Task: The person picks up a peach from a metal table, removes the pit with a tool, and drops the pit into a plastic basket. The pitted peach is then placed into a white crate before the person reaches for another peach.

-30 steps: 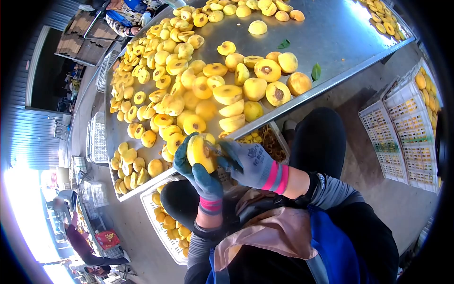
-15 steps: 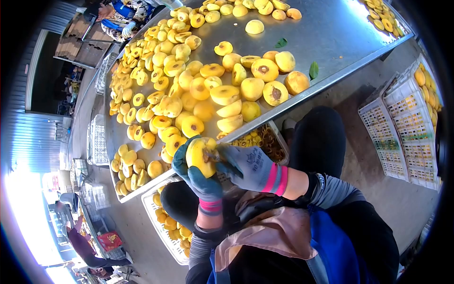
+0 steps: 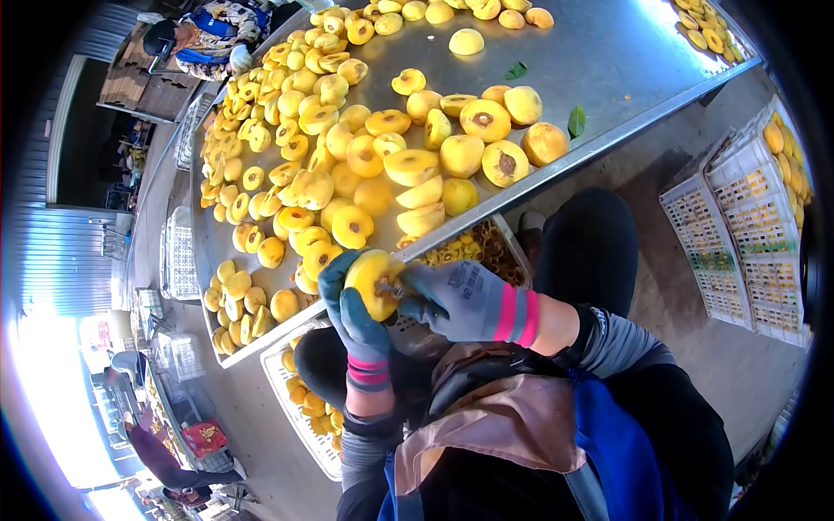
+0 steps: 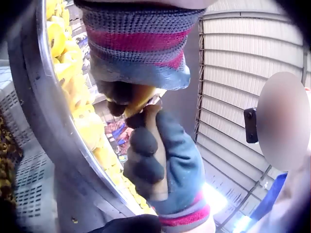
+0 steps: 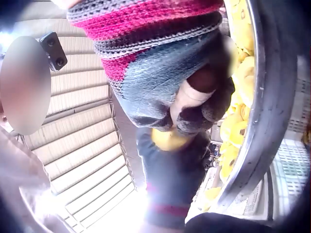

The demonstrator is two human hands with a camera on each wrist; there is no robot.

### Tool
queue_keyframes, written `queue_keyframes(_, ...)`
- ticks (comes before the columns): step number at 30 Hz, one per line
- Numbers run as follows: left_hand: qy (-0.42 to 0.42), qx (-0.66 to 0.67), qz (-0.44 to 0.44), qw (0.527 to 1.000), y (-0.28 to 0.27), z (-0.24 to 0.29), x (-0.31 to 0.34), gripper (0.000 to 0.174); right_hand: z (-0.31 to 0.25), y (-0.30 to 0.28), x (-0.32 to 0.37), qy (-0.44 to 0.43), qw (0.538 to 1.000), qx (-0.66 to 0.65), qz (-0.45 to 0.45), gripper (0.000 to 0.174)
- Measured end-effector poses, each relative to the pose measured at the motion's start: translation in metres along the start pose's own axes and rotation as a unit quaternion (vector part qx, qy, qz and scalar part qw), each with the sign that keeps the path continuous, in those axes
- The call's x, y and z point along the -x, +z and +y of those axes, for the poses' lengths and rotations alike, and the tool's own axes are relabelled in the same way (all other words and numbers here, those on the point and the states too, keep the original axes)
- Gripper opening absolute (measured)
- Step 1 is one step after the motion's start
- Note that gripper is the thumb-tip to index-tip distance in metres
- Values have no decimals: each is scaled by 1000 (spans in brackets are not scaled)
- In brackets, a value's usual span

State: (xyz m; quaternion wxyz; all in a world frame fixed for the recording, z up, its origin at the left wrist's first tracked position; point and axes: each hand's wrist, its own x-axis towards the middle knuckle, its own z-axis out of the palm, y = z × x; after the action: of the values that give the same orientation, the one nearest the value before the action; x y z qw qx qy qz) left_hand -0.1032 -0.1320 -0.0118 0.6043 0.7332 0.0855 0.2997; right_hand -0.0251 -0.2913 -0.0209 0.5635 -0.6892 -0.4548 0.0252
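Observation:
Gloved in grey-blue, the left hand (image 3: pixel 358 317) grips a yellow fruit (image 3: pixel 372 280) just off the near edge of the metal table (image 3: pixel 599 95). From the other side the right hand (image 3: pixel 460 300) meets the fruit, its fingers curled round a tan handle (image 4: pixel 159 167) that shows in the left wrist view. The handle's end reaches the fruit there; the tip is hard to make out. In the right wrist view the handle (image 5: pixel 187 99) lies in the curled fingers, with the fruit (image 5: pixel 167 140) below. Many halved yellow fruits (image 3: pixel 352 226) are spread on the table, some with brown centres.
Crates of fruit (image 3: pixel 738 252) stand at the right, and another crate (image 3: pixel 278 373) is below the table at the left. A bin of scraps (image 3: pixel 512 252) sits under the table edge. Two leaves (image 3: pixel 577 121) lie on the table. Other people (image 3: pixel 217 39) are at the left.
The held fruit appears turned a little in the left hand, and the right hand's angle on it has shifted slightly. At the upper left, another person has come further into view.

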Motion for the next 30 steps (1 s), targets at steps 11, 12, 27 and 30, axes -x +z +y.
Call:
queue_keyframes(11, -89, -65, 50, 993, 13, 12, 6, 41, 1, 15, 8, 49, 997, 52, 1, 26)
queue_keyframes(12, -83, -78, 51, 992, 12, 10, 6, 41, 1, 14, 8, 36, 997, 70, -8, 26)
queue_keyframes(27, -90, -70, 44, 992, 9, -3, 13, 39, 18, 10, 11, 58, 994, 6, -96, 30)
queue_keyframes(30, -99, -97, 46, 989, 13, -2, 11, 37, 8, 13, 16, 112, 987, 54, -98, 30)
